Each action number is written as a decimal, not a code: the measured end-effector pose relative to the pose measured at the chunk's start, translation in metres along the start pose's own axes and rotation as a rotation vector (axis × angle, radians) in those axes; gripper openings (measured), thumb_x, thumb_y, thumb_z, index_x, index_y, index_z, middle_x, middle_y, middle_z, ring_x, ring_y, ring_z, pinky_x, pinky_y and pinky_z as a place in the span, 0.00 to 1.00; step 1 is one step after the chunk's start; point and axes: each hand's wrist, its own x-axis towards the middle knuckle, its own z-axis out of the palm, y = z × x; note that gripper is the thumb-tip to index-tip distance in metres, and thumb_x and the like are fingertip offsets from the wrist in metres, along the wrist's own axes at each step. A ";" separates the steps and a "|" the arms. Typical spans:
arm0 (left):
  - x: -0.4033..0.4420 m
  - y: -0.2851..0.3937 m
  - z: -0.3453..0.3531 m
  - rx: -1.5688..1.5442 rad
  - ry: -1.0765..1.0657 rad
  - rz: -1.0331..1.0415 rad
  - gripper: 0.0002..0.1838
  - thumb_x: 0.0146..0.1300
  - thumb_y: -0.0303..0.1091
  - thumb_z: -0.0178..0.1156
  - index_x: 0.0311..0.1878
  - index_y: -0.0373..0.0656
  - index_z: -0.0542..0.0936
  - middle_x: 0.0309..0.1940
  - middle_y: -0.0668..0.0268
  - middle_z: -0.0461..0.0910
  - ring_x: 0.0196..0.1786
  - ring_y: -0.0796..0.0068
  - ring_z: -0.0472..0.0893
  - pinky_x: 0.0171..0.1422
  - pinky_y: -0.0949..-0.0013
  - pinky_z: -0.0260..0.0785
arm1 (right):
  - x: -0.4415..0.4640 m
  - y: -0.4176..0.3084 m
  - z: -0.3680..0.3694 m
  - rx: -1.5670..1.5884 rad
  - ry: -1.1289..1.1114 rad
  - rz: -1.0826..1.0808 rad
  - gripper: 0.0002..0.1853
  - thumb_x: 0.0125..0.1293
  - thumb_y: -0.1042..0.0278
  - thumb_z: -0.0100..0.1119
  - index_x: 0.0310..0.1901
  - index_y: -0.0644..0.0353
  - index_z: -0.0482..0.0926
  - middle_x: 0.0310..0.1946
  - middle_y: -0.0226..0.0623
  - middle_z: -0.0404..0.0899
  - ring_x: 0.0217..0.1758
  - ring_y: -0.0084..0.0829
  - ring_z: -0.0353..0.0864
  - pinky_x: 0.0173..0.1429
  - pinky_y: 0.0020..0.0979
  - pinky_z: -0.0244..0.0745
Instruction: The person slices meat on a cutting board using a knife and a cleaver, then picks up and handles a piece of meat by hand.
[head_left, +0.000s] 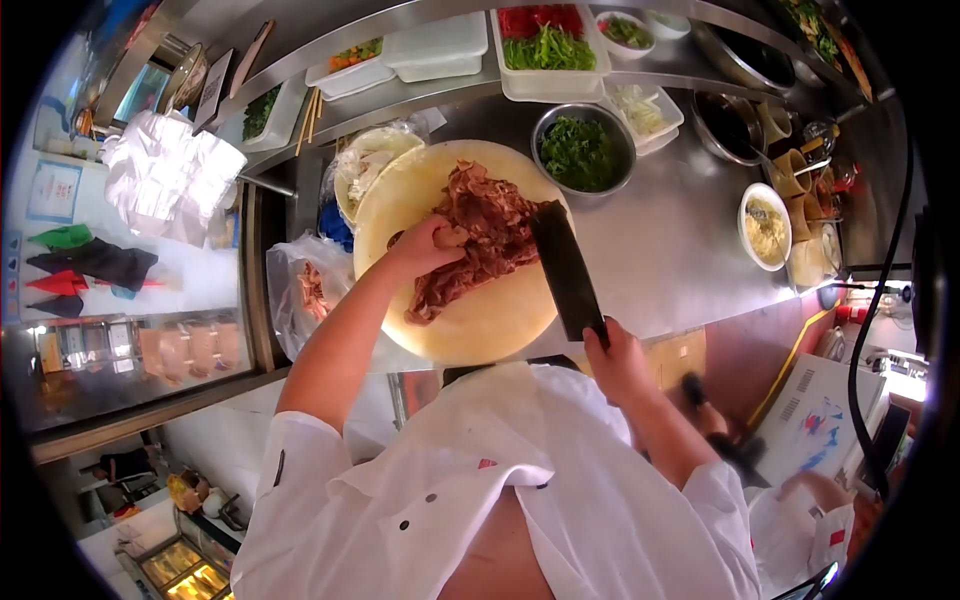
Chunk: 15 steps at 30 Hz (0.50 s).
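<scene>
A pile of sliced brown-red meat (485, 225) lies on the round pale cutting board (480, 325). My left hand (432, 245) rests on the pile's left side, fingers bent against the meat; whether it grips a piece is hard to make out. My right hand (615, 362) is closed around the handle of a wide dark cleaver (568, 270). The blade points up and away from me, its far end at the right edge of the meat, over the board's right side.
A metal bowl of chopped greens (583, 148) stands behind the board. A white bowl (765, 227) is to the right, near seasoning containers (800, 200). At the left lies a plastic bag with meat (312, 290). Another person in white (800, 530) is at lower right.
</scene>
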 end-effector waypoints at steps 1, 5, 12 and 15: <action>-0.001 0.011 -0.004 -0.048 -0.018 -0.027 0.31 0.58 0.45 0.81 0.59 0.37 0.83 0.47 0.55 0.88 0.51 0.58 0.87 0.57 0.59 0.79 | 0.000 -0.011 -0.003 0.012 -0.046 0.049 0.13 0.81 0.61 0.60 0.47 0.66 0.81 0.26 0.54 0.83 0.31 0.57 0.85 0.37 0.50 0.77; 0.009 0.040 -0.010 -0.154 -0.131 -0.138 0.27 0.57 0.48 0.81 0.49 0.35 0.87 0.40 0.57 0.89 0.44 0.64 0.86 0.53 0.60 0.79 | 0.001 -0.021 0.010 0.075 -0.106 0.072 0.13 0.80 0.61 0.60 0.47 0.66 0.80 0.27 0.54 0.83 0.30 0.58 0.84 0.37 0.50 0.77; 0.032 0.020 -0.008 0.035 -0.153 -0.151 0.19 0.64 0.44 0.73 0.42 0.34 0.88 0.33 0.55 0.86 0.37 0.64 0.84 0.48 0.59 0.77 | 0.007 -0.005 0.033 0.149 -0.033 -0.035 0.11 0.79 0.64 0.61 0.45 0.66 0.79 0.28 0.56 0.83 0.32 0.62 0.83 0.38 0.52 0.77; 0.026 0.010 -0.002 -0.060 -0.125 -0.117 0.18 0.65 0.43 0.71 0.42 0.34 0.86 0.32 0.54 0.84 0.36 0.61 0.83 0.47 0.59 0.76 | 0.007 0.002 0.037 0.168 -0.009 -0.028 0.11 0.79 0.65 0.62 0.44 0.66 0.79 0.28 0.56 0.83 0.32 0.63 0.83 0.38 0.53 0.77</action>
